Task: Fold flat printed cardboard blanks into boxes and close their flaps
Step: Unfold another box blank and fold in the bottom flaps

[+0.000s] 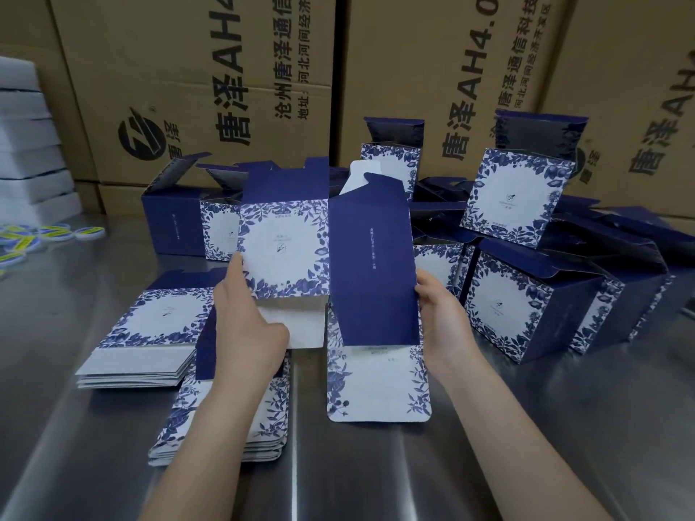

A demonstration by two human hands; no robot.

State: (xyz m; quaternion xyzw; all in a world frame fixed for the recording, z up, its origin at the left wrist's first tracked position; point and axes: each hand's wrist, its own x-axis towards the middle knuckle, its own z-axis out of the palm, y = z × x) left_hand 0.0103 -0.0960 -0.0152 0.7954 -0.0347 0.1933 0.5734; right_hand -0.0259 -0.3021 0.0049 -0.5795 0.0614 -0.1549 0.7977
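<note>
A blue-and-white floral cardboard blank (pixel 301 250) is held upright above the steel table, partly opened, its white floral panel on the left and its plain navy panel on the right. My left hand (pixel 248 317) holds its left edge and lower flap, fingers stretched up along the floral panel. My right hand (pixel 440 317) pinches the navy panel's lower right edge. Two stacks of flat blanks lie below: one (pixel 146 344) at the left, another (pixel 229 419) under my left forearm. A single flat blank (pixel 376 385) lies under the held one.
Several folded boxes with open top flaps (pixel 526 302) crowd the table's right and back. Tall brown shipping cartons (pixel 195 88) form a wall behind. White foam sheets (pixel 26 152) are stacked at the far left, round yellow-blue stickers (pixel 45 235) beside them. The steel table (pixel 376 475) runs to the front.
</note>
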